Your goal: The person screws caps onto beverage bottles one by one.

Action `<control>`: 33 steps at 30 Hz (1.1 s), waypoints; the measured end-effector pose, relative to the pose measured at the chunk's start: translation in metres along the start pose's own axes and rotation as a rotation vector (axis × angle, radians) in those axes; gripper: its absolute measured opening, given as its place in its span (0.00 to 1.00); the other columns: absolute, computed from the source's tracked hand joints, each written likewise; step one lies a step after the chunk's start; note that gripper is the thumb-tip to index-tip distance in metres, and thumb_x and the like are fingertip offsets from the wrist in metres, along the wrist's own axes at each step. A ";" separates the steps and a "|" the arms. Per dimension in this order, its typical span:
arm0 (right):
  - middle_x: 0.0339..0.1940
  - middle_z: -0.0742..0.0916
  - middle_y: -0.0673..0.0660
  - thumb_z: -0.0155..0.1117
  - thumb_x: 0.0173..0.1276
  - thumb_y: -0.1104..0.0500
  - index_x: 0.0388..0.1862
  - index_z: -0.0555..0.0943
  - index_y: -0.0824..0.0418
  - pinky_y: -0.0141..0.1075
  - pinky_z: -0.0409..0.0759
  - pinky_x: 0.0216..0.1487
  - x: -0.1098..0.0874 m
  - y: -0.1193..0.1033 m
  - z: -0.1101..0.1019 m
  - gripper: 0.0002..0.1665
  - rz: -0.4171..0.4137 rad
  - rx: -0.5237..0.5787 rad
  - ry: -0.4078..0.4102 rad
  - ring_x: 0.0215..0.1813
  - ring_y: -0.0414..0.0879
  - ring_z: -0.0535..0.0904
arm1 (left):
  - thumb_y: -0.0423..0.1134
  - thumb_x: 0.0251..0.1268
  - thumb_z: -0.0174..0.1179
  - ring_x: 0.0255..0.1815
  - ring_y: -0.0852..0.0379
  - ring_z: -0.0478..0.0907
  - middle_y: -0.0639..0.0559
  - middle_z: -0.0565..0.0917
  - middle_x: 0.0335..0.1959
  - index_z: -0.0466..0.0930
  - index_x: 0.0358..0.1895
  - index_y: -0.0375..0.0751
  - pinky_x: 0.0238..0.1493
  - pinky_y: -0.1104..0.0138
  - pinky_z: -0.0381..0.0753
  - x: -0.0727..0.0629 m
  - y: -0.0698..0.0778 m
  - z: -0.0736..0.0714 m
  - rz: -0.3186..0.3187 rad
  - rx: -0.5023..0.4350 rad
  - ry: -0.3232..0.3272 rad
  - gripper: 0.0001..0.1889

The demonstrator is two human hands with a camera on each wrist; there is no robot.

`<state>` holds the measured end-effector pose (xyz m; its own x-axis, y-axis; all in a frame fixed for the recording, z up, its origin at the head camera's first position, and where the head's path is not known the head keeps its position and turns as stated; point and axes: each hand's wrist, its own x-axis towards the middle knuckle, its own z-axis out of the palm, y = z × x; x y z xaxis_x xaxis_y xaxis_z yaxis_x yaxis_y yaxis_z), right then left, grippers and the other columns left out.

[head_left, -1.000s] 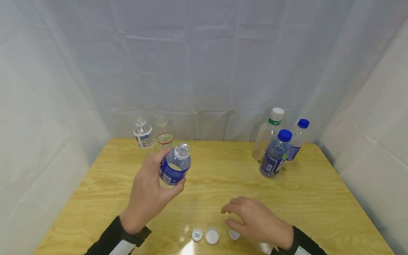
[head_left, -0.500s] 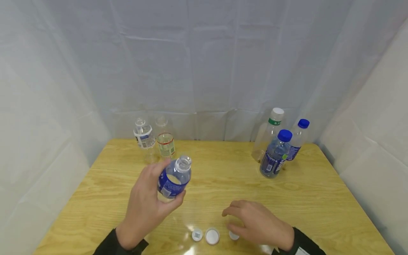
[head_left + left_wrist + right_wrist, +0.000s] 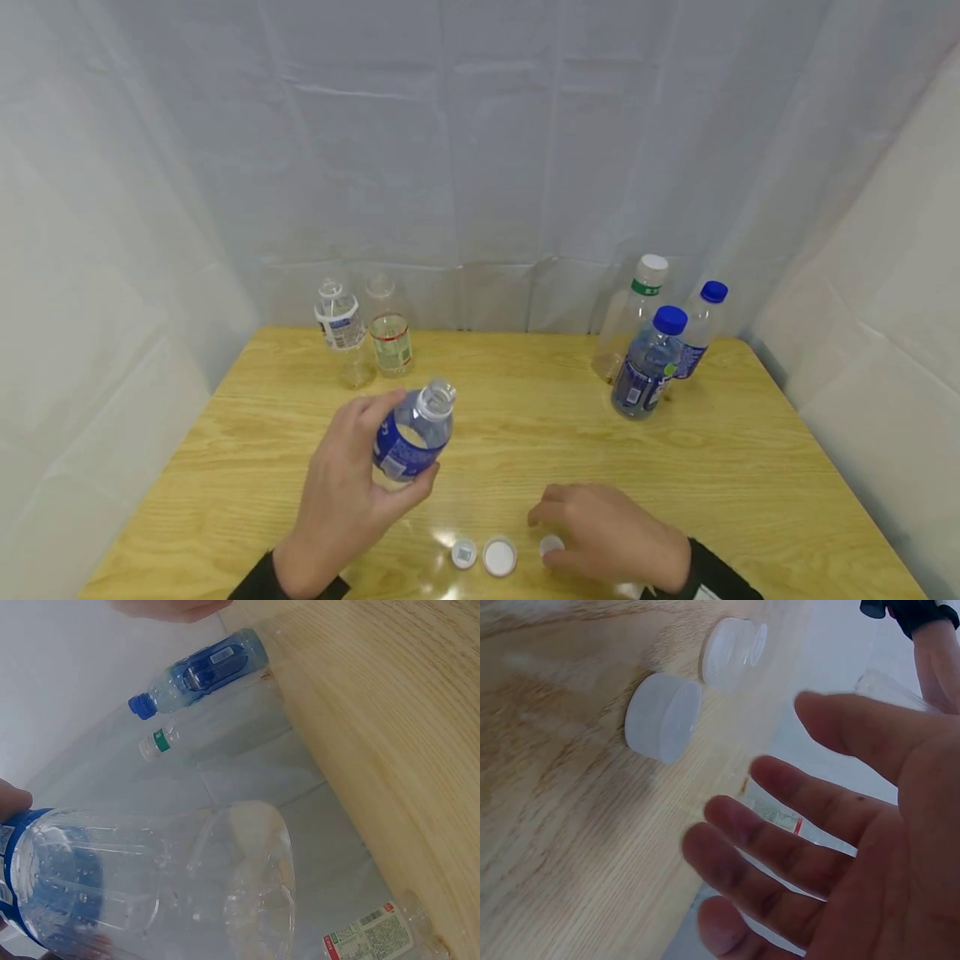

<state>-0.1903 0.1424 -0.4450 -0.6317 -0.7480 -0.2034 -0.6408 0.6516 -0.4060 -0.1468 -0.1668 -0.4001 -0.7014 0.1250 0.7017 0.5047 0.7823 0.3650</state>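
Observation:
In the head view my left hand (image 3: 341,492) grips a clear plastic bottle (image 3: 408,442) with a blue label, thumb and fingers around its body. The bottle's mouth has no cap and leans toward the right. My right hand (image 3: 611,533) hovers low over the table's front, fingers loosely bent, at a small white cap (image 3: 551,546). In the right wrist view nothing sits between the fingers, and a white cap (image 3: 660,716) lies just beyond the fingertips. Two more white caps, a smaller one (image 3: 463,553) and a wider one (image 3: 499,556), lie to its left.
Two uncapped clear bottles (image 3: 392,346) stand at the back left of the wooden table (image 3: 510,400). At the back right are a tall white-capped bottle (image 3: 633,312) and two blue-capped bottles (image 3: 645,375). White sheeting (image 3: 495,167) hangs behind and on both sides.
My left hand has come down and nearer with the bottle, uncovering the bottles behind it. My right hand has lowered slightly, and more of the rightmost cap now shows.

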 end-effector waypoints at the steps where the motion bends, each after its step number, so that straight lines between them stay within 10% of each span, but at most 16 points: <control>1: 0.43 0.84 0.40 0.73 0.61 0.47 0.52 0.84 0.42 0.30 0.78 0.35 -0.001 0.001 0.002 0.20 -0.003 -0.007 -0.013 0.36 0.29 0.76 | 0.51 0.45 0.75 0.49 0.54 0.76 0.47 0.78 0.52 0.67 0.71 0.45 0.42 0.55 0.84 -0.001 0.000 0.001 -0.001 0.000 -0.001 0.45; 33: 0.37 0.80 0.38 0.73 0.63 0.53 0.44 0.81 0.46 0.28 0.77 0.34 0.003 0.000 0.007 0.11 -0.023 -0.059 0.007 0.33 0.29 0.73 | 0.52 0.44 0.76 0.48 0.55 0.77 0.50 0.78 0.51 0.68 0.70 0.46 0.43 0.55 0.84 -0.010 0.005 0.013 0.021 -0.008 -0.037 0.46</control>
<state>-0.1887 0.1389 -0.4522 -0.6199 -0.7618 -0.1881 -0.6793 0.6410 -0.3573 -0.1443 -0.1561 -0.4132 -0.7084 0.1641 0.6865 0.5238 0.7741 0.3555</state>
